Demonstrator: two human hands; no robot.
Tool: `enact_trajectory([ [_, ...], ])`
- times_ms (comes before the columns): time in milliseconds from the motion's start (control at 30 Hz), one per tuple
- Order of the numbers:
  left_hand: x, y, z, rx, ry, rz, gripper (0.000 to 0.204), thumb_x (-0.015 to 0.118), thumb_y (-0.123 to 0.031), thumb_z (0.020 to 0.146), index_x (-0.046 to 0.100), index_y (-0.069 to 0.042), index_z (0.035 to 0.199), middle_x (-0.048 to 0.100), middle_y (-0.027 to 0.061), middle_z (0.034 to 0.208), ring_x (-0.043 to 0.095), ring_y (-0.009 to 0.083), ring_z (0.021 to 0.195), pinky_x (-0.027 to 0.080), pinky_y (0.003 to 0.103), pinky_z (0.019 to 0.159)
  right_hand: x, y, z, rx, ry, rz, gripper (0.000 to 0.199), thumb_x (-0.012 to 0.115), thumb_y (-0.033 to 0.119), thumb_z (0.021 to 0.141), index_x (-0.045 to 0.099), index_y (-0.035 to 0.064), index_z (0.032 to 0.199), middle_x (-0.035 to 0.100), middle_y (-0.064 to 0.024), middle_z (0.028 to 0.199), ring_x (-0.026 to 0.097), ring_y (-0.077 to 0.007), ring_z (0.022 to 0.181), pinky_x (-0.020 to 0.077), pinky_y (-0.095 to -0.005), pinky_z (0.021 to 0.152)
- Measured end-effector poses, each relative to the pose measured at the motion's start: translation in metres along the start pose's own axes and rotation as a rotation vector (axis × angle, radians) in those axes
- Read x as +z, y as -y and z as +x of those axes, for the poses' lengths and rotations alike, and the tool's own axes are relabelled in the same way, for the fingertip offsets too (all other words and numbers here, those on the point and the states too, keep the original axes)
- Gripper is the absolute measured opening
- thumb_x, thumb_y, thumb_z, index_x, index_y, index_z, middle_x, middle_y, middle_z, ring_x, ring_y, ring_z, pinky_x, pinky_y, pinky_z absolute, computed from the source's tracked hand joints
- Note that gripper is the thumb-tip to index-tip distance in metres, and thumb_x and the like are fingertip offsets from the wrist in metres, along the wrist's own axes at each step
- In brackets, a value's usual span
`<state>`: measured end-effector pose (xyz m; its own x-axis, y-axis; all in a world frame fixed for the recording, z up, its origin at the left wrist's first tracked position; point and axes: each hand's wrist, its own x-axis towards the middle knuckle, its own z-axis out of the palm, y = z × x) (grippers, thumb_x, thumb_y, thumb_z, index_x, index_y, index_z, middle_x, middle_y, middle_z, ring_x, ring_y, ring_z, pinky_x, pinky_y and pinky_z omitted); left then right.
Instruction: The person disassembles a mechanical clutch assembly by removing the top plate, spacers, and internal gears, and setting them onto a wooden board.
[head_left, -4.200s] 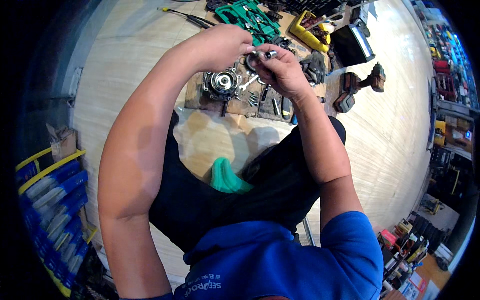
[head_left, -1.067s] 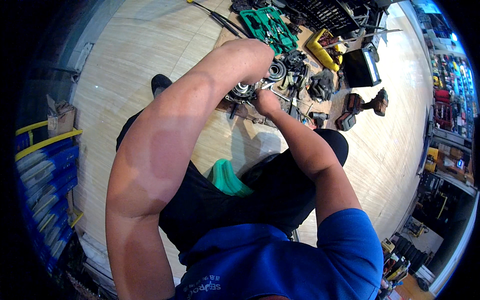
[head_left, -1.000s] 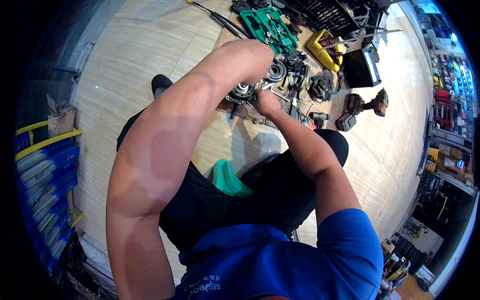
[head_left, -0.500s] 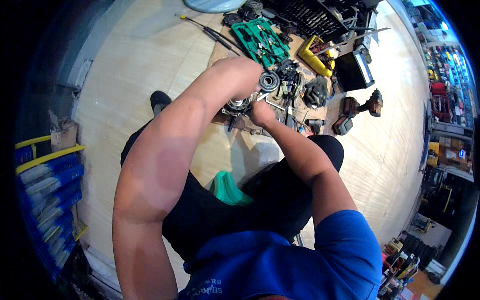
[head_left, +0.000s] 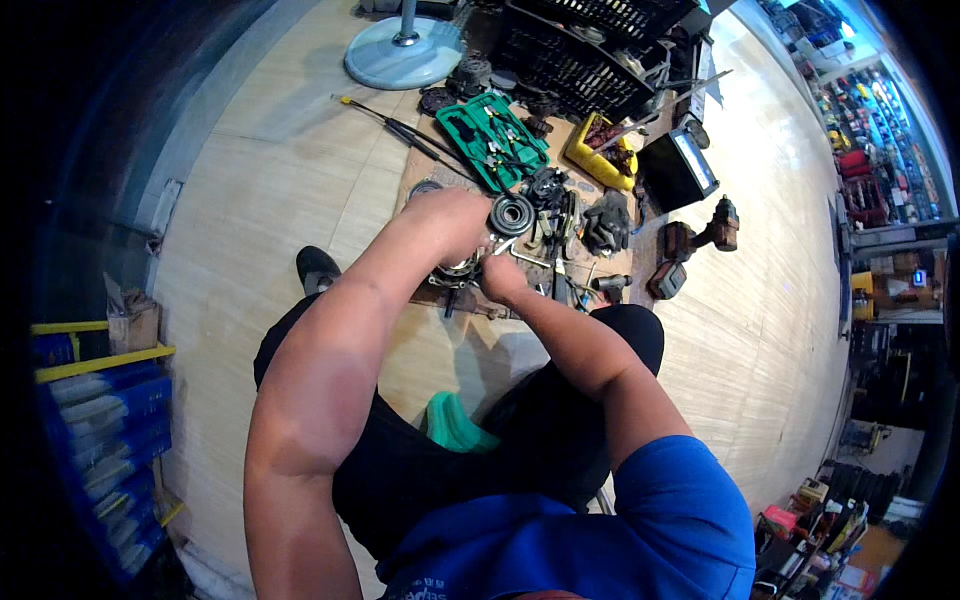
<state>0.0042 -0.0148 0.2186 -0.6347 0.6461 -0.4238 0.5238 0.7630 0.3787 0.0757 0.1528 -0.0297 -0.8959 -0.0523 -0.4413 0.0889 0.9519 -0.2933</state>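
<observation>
A round metal machine part (head_left: 458, 271) with a ringed, toothed-looking rim lies on the brown board, partly hidden under my arms. My left hand (head_left: 458, 222) reaches over it from the left, fingers curled down; what they hold is hidden. Close by on the right, my right hand (head_left: 501, 278) is closed at the part's edge. From its top sticks a short silver metal tool (head_left: 504, 244), whose kind I cannot make out. Just beyond both hands lies a dark round bearing-like ring (head_left: 511, 213).
A green tool case (head_left: 490, 140) lies open beyond my hands. To its right are a yellow tub (head_left: 602, 150), a black battery-like box (head_left: 680, 163), dark gloves (head_left: 607, 222) and a cordless impact driver (head_left: 718, 226). Black crates (head_left: 575, 60) and a round stand base (head_left: 405, 55) stand farther back.
The view has tilted, so the workplace sits lower and slightly left, and more of the stand base shows. Both hands stay at the metal part.
</observation>
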Motion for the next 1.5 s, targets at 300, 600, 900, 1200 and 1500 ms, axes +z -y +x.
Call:
enact_trajectory([
  [300, 0.000, -0.004, 0.000, -0.010, -0.022, -0.013, 0.036, 0.072, -0.027, 0.088, 0.064, -0.004, 0.115, 0.069, 0.0228, 0.110, 0.065, 0.0395, 0.107, 0.052, 0.049, 0.090, -0.005, -0.001, 0.000, -0.053, 0.013, 0.035, 0.024, 0.058, 0.018, 0.087, 0.071, 0.0011, 0.099, 0.071, -0.0252, 0.103, 0.069, -0.0400, 0.098, 0.0563, -0.0501, 0.085],
  [600, -0.005, -0.006, -0.004, -0.009, -0.012, -0.024, 0.037, 0.072, -0.028, 0.088, 0.064, -0.004, 0.116, 0.068, 0.0223, 0.112, 0.064, 0.0388, 0.109, 0.052, 0.048, 0.091, -0.004, -0.002, 0.001, -0.032, 0.033, 0.017, 0.024, 0.058, 0.015, 0.085, 0.071, 0.0005, 0.099, 0.070, -0.0258, 0.102, 0.069, -0.0407, 0.097, 0.0557, -0.0493, 0.087],
  [900, 0.000, -0.005, 0.001, -0.009, -0.041, 0.009, 0.034, 0.075, -0.027, 0.085, 0.072, -0.006, 0.111, 0.071, 0.0175, 0.116, 0.067, 0.0346, 0.110, 0.054, 0.046, 0.092, 0.000, -0.007, 0.004, -0.040, 0.009, 0.062, 0.026, 0.059, 0.013, 0.082, 0.071, 0.0023, 0.103, 0.070, -0.0259, 0.103, 0.069, -0.0416, 0.098, 0.0551, -0.0502, 0.087],
  [1200, 0.001, 0.000, 0.003, 0.016, 0.015, 0.017, 0.038, 0.069, -0.025, 0.089, 0.063, -0.003, 0.118, 0.069, 0.0229, 0.113, 0.065, 0.0383, 0.109, 0.052, 0.048, 0.093, -0.003, -0.002, 0.003, -0.029, 0.020, 0.037, 0.024, 0.058, 0.012, 0.083, 0.071, 0.0029, 0.101, 0.070, -0.0254, 0.103, 0.069, -0.0411, 0.098, 0.0552, -0.0500, 0.087],
  [1500, 0.003, -0.001, 0.001, 0.019, -0.001, 0.016, 0.039, 0.070, -0.025, 0.088, 0.062, -0.003, 0.120, 0.069, 0.0219, 0.115, 0.065, 0.0375, 0.110, 0.052, 0.047, 0.094, -0.001, -0.003, -0.002, -0.087, -0.019, -0.008, 0.022, 0.059, 0.012, 0.081, 0.070, 0.0013, 0.097, 0.070, -0.0247, 0.099, 0.069, -0.0401, 0.095, 0.0553, -0.0498, 0.085],
])
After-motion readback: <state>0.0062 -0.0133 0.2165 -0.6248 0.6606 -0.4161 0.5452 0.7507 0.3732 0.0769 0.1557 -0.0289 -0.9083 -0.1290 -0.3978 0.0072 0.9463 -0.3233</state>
